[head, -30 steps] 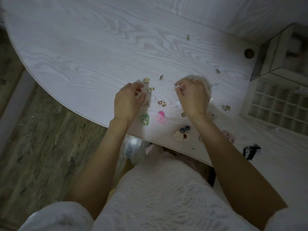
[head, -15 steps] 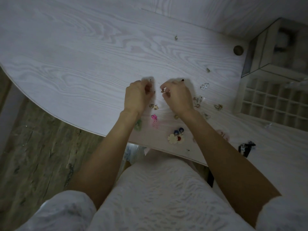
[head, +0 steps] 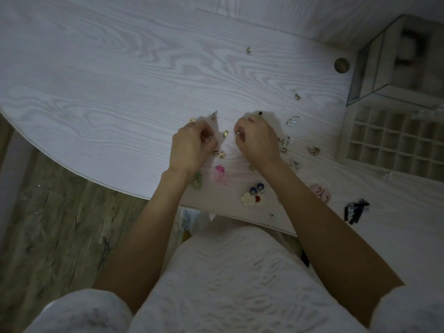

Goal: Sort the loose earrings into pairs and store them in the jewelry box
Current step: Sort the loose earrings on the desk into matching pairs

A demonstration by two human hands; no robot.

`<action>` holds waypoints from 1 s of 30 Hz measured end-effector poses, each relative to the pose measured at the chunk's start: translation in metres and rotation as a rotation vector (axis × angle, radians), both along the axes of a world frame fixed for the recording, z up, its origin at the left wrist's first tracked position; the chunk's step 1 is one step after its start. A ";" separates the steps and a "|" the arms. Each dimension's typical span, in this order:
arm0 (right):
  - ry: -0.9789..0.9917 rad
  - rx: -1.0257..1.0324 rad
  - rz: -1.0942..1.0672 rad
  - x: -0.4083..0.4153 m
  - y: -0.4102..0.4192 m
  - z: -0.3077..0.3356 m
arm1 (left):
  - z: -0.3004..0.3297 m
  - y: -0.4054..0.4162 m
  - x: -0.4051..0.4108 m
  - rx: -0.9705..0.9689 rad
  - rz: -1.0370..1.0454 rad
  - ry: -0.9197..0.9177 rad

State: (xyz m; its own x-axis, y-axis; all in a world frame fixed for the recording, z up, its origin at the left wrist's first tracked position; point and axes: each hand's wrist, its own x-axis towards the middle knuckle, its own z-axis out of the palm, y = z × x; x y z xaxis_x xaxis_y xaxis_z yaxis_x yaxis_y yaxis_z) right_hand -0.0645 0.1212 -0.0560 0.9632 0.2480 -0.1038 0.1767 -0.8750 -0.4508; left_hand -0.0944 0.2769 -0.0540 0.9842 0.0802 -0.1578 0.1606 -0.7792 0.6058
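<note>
Now both hands work close together: the left hand (head: pixel 192 146) pinches something small, the right hand (head: pixel 255 138) pinches a tiny earring (head: pixel 236 132), likely matching. Well right of them waits the jewelry box (head: pixel 394 143).

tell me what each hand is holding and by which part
Right hand pinches a small earring at its fingertips; which part is too small to tell. Left hand has curled fingers; any hold cannot be told.

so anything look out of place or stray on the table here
Yes, mildly: one small earring lies alone far up the table, well apart from the cluster by the hands, and another sits off near the jewelry box. Nothing looks spilled or broken.
</note>
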 end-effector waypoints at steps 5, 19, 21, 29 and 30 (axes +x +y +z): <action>0.009 0.024 -0.037 -0.004 -0.004 -0.001 | 0.000 -0.017 0.000 -0.004 -0.212 0.010; -0.014 0.010 -0.012 -0.003 0.001 -0.003 | -0.008 -0.018 0.002 0.003 -0.052 -0.038; 0.005 0.030 -0.024 -0.005 0.001 -0.003 | -0.007 -0.019 0.000 -0.030 -0.039 -0.020; 0.040 0.066 -0.091 -0.005 -0.003 0.000 | -0.004 -0.018 -0.002 -0.062 0.064 0.013; 0.034 0.057 -0.090 -0.005 -0.001 0.000 | -0.002 -0.020 -0.001 -0.074 0.069 0.021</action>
